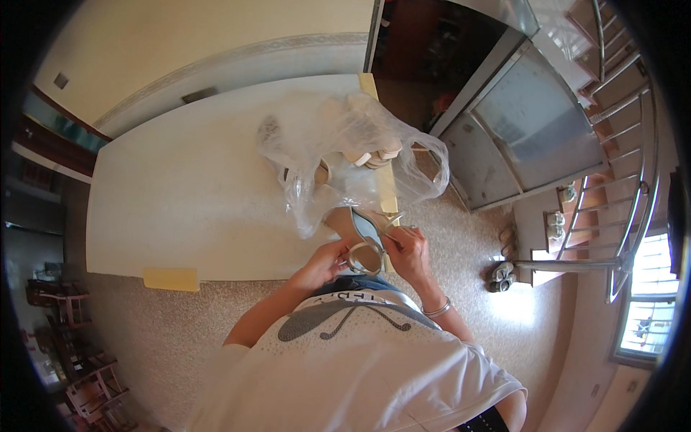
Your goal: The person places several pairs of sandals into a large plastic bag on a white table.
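My left hand (326, 262) grips a beige shoe (340, 222) by its rounded, silver-rimmed end at the table's near edge. A pale blue surface (368, 229) shows along the inside of this shoe. On its other side, my right hand (407, 251) has its fingers closed around a thin, light strap (397, 218). Just beyond both hands, a clear plastic bag (307, 200) lies spread on the white table (178, 189). Several beige shoes (378, 154) are in or under the bag, partly veiled by the film.
Yellow tape (171, 279) covers parts of the table edge. A metal-panelled door (518, 124) stands to the right, near stairs with a steel railing (567, 264). Grey shoes (502, 276) rest on the speckled floor. Wooden chairs (92, 391) stand at the lower left.
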{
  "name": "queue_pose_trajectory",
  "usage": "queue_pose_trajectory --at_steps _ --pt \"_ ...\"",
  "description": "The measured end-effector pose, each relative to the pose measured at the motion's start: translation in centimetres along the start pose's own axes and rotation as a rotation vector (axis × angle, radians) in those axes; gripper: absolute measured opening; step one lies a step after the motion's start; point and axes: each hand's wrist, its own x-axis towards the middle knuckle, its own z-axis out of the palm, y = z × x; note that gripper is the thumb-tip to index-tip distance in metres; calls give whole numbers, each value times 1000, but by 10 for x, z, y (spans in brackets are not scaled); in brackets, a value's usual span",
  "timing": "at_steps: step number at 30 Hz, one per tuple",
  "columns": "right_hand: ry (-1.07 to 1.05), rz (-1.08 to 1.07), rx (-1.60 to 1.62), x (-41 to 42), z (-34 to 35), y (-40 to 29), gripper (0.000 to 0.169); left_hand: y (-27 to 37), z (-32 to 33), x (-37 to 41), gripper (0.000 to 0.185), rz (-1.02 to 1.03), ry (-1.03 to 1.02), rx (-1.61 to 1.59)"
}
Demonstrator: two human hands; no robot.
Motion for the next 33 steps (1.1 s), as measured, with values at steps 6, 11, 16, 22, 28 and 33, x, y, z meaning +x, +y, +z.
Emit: queue_pose_trajectory --at_steps 6,11,16,22,28,33 --pt "64 92 51 -12 -2 -3 6 -20 -15 15 23 83 151 -28" --pt "68 -114 -39 -24 15 -6 9 -13 -2 2 30 130 238 80" --pt "-117 -14 -17 -19 5 -10 9 -4 -9 -8 38 121 180 160" --pt "-269 -39 -107 -21 1 -9 10 -19 -28 4 43 150 -24 81" --pt "-430 235 -38 -12 -4 -13 25 -16 -25 0 44 90 47 181" --pt "-370 127 -203 -15 9 -16 41 -31 -34 13 44 137 -35 81"
